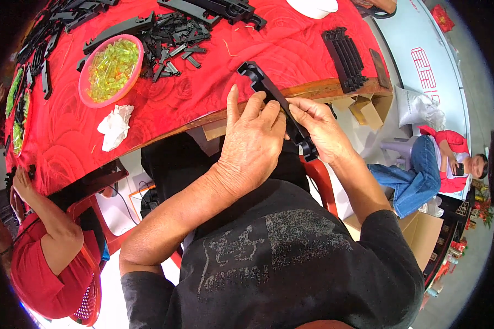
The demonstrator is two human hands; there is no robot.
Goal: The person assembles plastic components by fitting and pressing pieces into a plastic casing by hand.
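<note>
Red patterned cloth covers the desk (66,137), strewn with black plastic pieces (173,33), a pink bowl (85,82) of yellow-green bits and a crumpled tissue (114,126). At its near edge, left hand (252,142) and right hand (321,129) both grip a long black plastic bar (269,90). Cardboard boxes (368,109) sit on the pale floor.

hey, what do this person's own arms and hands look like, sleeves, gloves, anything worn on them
Both hands are bare: no gloves, rings or watch visible on the left hand or the right hand. The forearms are uncovered. Short dark grey T-shirt sleeves end about the elbows; the shirt has a faded grey print.
</note>
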